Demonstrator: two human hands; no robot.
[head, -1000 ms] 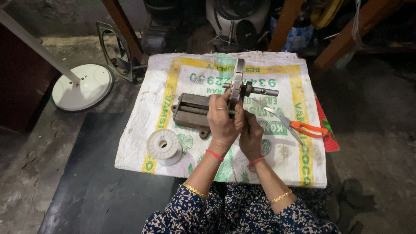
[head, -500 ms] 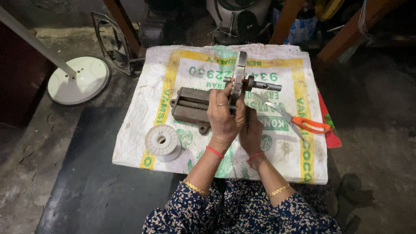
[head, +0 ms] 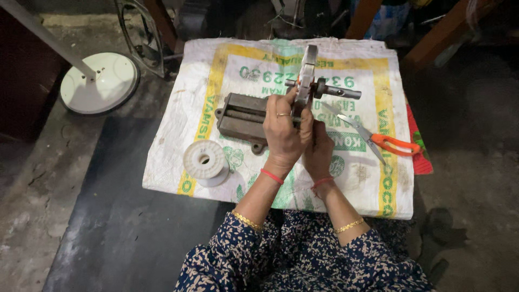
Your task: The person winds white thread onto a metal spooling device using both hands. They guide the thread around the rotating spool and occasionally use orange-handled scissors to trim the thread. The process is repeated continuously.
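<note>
Woven sack [head: 227, 70] spread on the floor, grey metal block [head: 240, 116] lying on it, upright grey metal part [head: 308, 75] with side shaft held above the sack, left hand [head: 284, 132] and right hand [head: 319, 148] both clamped on it, white spool [head: 204, 160], orange-handled scissors [head: 373, 138]

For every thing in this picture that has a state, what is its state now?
Metal part with shaft: held upright in both hands.
Left hand: closed around the part.
Right hand: gripping the part from below.
Scissors: open, lying on the sack.
Spool: standing on end.
Metal block: lying flat.
</note>
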